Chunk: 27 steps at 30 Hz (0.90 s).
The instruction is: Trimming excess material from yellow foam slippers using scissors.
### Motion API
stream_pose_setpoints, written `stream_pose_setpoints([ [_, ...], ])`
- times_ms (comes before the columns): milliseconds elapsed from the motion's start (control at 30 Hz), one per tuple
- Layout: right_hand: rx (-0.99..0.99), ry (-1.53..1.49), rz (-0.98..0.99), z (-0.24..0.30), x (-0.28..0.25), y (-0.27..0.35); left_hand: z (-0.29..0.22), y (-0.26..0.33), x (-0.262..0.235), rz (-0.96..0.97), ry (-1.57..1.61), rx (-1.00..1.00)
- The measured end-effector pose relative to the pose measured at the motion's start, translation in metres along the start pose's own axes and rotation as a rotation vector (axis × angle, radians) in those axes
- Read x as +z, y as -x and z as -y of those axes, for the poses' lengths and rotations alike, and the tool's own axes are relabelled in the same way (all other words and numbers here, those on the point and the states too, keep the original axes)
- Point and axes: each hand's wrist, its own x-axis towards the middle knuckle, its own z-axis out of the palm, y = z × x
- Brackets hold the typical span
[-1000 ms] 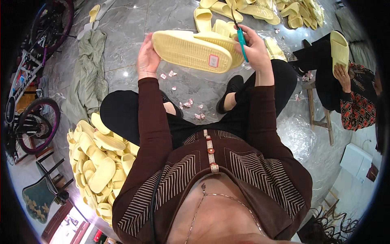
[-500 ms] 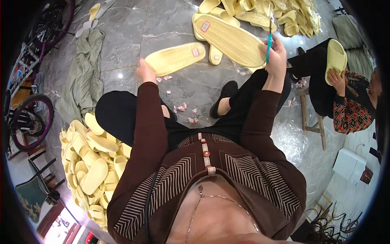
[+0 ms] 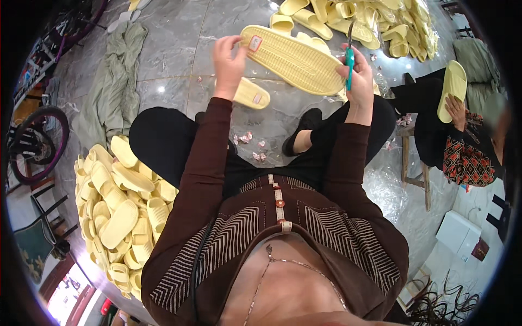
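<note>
While sitting over the grey tiled floor [image 3: 179, 49], the person is holding a pale yellow slipper [image 3: 296, 60] sole-up between both hands, raised above the knees.

Left hand [image 3: 229, 57]: grip is closing narrowly, fingertips pinching the slipper's heel end, right beside the small pink-and-white label [image 3: 254, 43] stuck on the sole there.

Right hand [image 3: 359, 73]: grip is wrapping fully round the teal-handled scissors [image 3: 349, 57], blades pointing up and away; the same hand is also steadying the slipper's toe end, which is resting against the palm side.

Step in hand, as judged: the slipper is being turned and inspected, with label or trimming work pending. The next move seems to call for bringing the scissor tips across from the right grip toward the labelled end near the left grip, while the left pinch is keeping the sole steady.

Around the grips:
- a second yellow slipper [image 3: 251, 95], lying on the floor just below the left grip;
- small pink scraps [image 3: 255, 148], scattered on the floor nearer the body;
- a heap of yellow slippers [image 3: 122, 206], piling up well to the left of the left elbow;
- another slipper heap [image 3: 370, 24], lying beyond the right grip;
- a co-worker's hand [image 3: 459, 108], holding one more slipper far to the right.
</note>
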Motion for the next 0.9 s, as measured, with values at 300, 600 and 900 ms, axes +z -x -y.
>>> stream_pose_setpoints([
  [300,-0.106,0.065,0.144,-0.02,0.026,0.004,-0.009,0.014,0.005,-0.012,0.037,-0.155],
  [600,-0.111,-0.05,0.181,-0.027,0.034,0.005,0.006,0.016,0.0,-0.031,-0.165,-0.155],
  [900,-0.134,-0.074,0.193,-0.025,0.039,0.008,0.003,0.016,0.004,-0.125,0.013,-0.255],
])
